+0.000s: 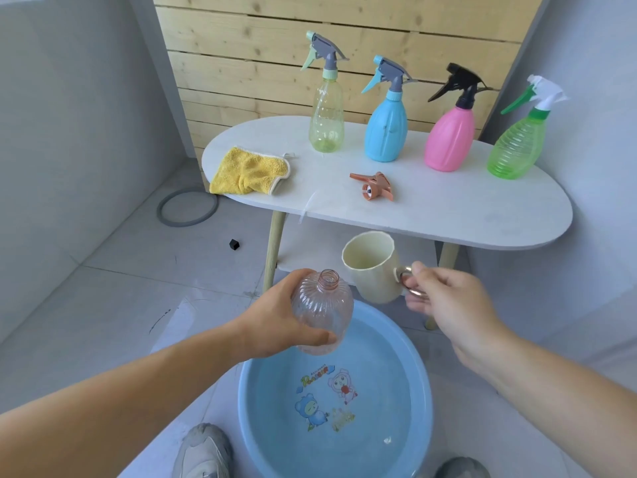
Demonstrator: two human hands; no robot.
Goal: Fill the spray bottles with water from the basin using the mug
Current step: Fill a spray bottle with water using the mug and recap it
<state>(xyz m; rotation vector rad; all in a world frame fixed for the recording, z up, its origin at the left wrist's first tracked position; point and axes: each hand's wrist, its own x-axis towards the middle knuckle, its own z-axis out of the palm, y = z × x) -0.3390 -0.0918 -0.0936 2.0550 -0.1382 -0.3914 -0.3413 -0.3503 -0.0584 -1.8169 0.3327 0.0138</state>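
Basin, clear bottle neck up, mug beside

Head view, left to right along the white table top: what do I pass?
yellow cloth → pale yellow spray bottle → blue spray bottle → pink spray bottle → green spray bottle

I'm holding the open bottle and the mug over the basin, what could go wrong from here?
The mug has a wide mouth and the bottle a narrow neck, so poured water may well miss. The bottle is held near the basin rim, so spill could reach the floor. Your left hand holds the bottle tilted; once wet it might slip.
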